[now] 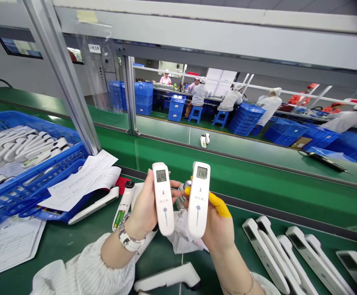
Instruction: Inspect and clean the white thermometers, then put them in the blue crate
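My left hand [145, 205] is closed round a white infrared thermometer [164, 221], its small screen facing me. A second white infrared thermometer [197, 225] is held upright beside it in my right hand [221, 229], which wears yellow finger covers. Both screens show similar dark characters. The two thermometers are side by side with a narrow gap, above the green bench. Below my hands lies another white thermometer [169, 277] on its side. Left of my left wrist a thermometer with an open battery bay [121, 213] shows green batteries. Crumpled white material [183, 231] lies behind the held pair.
Rows of white thermometers [267, 254] lie at right. A blue basket [74, 157] full of thermometers stands left, with papers [83, 176] beside it. A green conveyor belt [242, 151] runs across, carrying small white devices [203, 141]. A metal post [64, 78] rises at left; co-workers sit beyond.
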The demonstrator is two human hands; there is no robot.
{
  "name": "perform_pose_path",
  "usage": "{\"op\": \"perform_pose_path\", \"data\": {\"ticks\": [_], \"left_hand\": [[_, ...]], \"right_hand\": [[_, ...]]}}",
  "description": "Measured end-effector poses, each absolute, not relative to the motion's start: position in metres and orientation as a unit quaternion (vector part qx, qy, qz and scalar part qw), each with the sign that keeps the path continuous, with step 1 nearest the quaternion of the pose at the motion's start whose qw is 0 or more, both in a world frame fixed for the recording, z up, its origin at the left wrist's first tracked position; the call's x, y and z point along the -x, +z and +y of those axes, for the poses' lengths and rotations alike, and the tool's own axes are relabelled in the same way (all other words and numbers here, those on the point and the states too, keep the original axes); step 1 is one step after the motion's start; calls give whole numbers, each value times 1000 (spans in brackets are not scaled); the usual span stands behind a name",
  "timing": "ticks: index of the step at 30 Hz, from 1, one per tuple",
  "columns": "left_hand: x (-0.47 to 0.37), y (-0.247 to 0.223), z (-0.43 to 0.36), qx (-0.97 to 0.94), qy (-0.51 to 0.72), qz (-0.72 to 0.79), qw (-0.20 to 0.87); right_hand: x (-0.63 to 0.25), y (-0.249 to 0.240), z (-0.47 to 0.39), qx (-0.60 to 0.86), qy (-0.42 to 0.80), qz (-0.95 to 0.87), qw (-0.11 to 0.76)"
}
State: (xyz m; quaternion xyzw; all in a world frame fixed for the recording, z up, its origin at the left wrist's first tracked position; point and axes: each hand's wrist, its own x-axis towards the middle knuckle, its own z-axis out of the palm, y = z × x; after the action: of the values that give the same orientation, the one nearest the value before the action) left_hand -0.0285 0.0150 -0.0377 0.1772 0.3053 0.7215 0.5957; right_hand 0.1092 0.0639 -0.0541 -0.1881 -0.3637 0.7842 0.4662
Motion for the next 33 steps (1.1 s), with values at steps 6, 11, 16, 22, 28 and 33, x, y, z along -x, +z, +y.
{"op": "perform_pose_path", "data": {"ticks": [6,11,16,22,28,33], "left_hand": [[30,-35,16,-143,754,251,590],[30,-37,16,-166,696,164,679],[33,-35,16,-154,689,174,686],[30,-32,14,-173,671,207,690],[32,-37,19,-179,670,221,686],[36,-46,26,-190,669,214,686]], "right_hand": [[-102,-62,62,179,808,-361,430],[-97,-68,63,174,800,-385,426],[-97,-65,63,195,811,-373,406],[-95,-62,61,212,811,-363,407],[-93,-74,64,227,765,-380,468],[-91,-81,66,234,751,-390,480]]}}
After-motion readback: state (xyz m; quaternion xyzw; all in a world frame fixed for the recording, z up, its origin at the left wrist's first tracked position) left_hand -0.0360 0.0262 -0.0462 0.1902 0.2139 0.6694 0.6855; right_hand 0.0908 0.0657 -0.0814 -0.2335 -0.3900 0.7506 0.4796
